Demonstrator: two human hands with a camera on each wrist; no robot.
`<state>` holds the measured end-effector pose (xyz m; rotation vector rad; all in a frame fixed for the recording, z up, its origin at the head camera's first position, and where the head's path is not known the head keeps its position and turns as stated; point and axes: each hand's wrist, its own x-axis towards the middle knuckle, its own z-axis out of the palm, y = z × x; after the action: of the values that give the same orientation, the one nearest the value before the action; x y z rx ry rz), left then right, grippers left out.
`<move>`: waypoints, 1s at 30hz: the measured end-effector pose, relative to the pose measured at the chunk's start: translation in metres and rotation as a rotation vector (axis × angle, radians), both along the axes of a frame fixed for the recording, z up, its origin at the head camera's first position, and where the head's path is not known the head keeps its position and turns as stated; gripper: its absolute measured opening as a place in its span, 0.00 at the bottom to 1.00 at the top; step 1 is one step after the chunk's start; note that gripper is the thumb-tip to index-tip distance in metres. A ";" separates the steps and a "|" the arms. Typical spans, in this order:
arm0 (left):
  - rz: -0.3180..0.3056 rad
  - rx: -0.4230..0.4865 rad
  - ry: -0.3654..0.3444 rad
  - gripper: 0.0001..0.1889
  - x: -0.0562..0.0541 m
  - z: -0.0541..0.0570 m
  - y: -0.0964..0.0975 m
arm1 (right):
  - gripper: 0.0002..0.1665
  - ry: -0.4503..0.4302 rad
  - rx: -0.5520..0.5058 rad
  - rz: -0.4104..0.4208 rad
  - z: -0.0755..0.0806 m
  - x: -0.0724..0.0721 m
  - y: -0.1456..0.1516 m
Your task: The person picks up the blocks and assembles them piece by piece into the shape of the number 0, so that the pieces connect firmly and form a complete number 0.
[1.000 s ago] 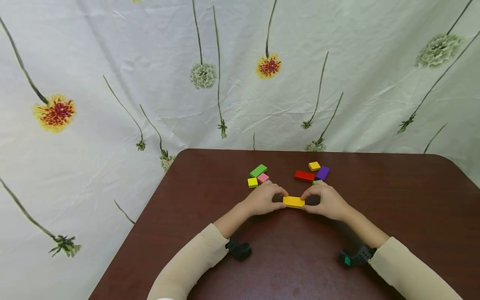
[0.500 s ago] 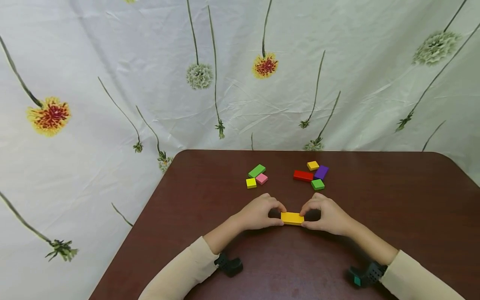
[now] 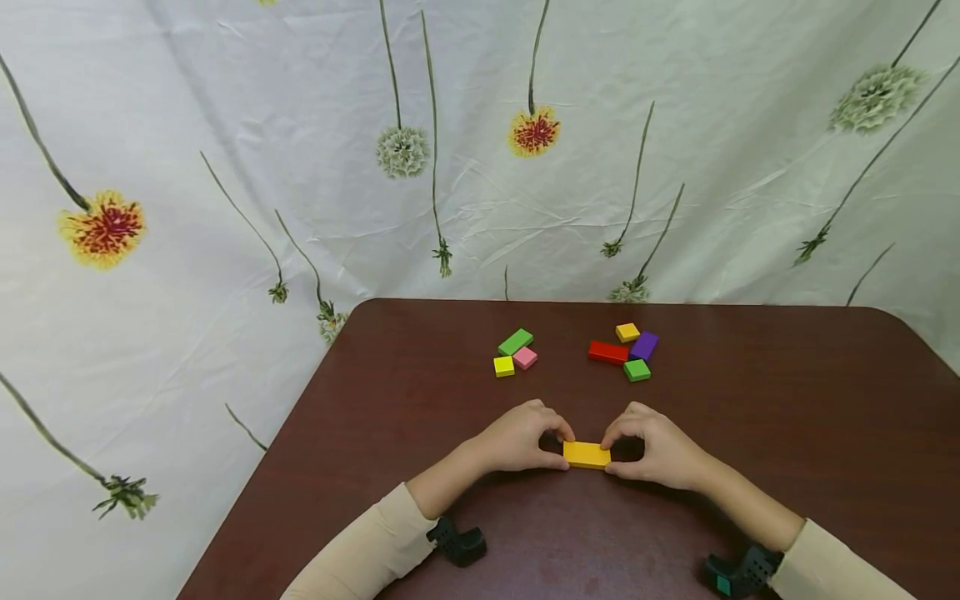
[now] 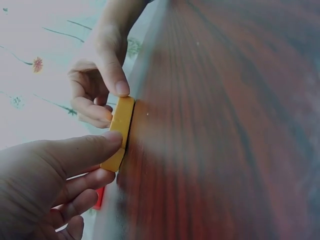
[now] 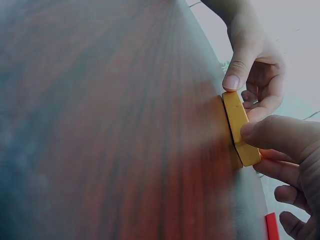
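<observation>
A long yellow-orange block (image 3: 587, 454) lies crosswise between the hands, at or just above the tabletop. At its left end, the left hand (image 3: 521, 437) pinches it between thumb and fingers. The right hand (image 3: 660, 446) grips the opposite end in the same way. In the left wrist view, the left thumb presses the near face of the yellow block (image 4: 123, 115), with a thin dark line along its lower edge. The right wrist view has the right thumb on that face of the yellow block (image 5: 236, 115). Fingertips behind the block are partly hidden.
Beyond the hands on the brown table (image 3: 420, 375) lie two loose groups of blocks. Left are green (image 3: 516, 342), pink (image 3: 525, 357) and yellow (image 3: 504, 367) ones; right are red (image 3: 608, 352), purple (image 3: 644, 346), orange-yellow (image 3: 627, 332) and green (image 3: 637, 371) ones. A flowered cloth (image 3: 465, 167) hangs behind.
Both hands have drawn the yellow block toward the person, away from the two groups. The small green block at right, mostly covered before, now shows fully.
</observation>
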<state>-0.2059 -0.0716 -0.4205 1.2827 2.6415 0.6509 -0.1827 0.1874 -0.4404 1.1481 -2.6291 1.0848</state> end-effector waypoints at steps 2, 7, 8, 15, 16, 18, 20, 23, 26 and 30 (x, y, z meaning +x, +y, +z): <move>0.003 0.008 -0.006 0.14 0.000 -0.001 -0.001 | 0.13 0.009 -0.006 0.003 -0.002 0.001 0.000; 0.023 0.044 -0.026 0.15 0.002 -0.006 -0.002 | 0.13 0.024 -0.021 0.007 -0.003 0.001 0.000; 0.028 0.052 -0.029 0.15 0.002 -0.007 -0.002 | 0.13 0.020 -0.022 0.010 -0.003 0.001 0.000; 0.034 0.091 -0.022 0.15 0.003 -0.009 -0.004 | 0.11 0.017 -0.032 -0.083 0.011 -0.016 0.009; 0.034 0.091 -0.022 0.14 0.003 -0.010 -0.005 | 0.11 0.014 -0.030 -0.122 0.014 -0.021 0.012; 0.035 0.091 -0.022 0.14 0.002 -0.010 -0.005 | 0.11 -0.002 -0.011 -0.206 0.020 -0.032 0.018; 0.038 0.089 -0.025 0.14 0.002 -0.011 -0.006 | 0.12 -0.038 0.016 -0.275 0.024 -0.043 0.023; 0.038 0.088 -0.033 0.15 0.001 -0.011 -0.006 | 0.13 -0.079 0.057 -0.339 0.027 -0.059 0.030; 0.032 0.086 -0.034 0.15 0.001 -0.011 -0.005 | 0.15 -0.109 0.076 -0.366 0.026 -0.070 0.035; 0.028 0.080 -0.032 0.15 0.002 -0.011 -0.003 | 0.17 -0.124 0.092 -0.366 0.024 -0.078 0.038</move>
<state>-0.2039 -0.0749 -0.4320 1.2463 2.6376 0.7817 -0.2605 0.2253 -0.4166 0.5881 -2.8534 0.9970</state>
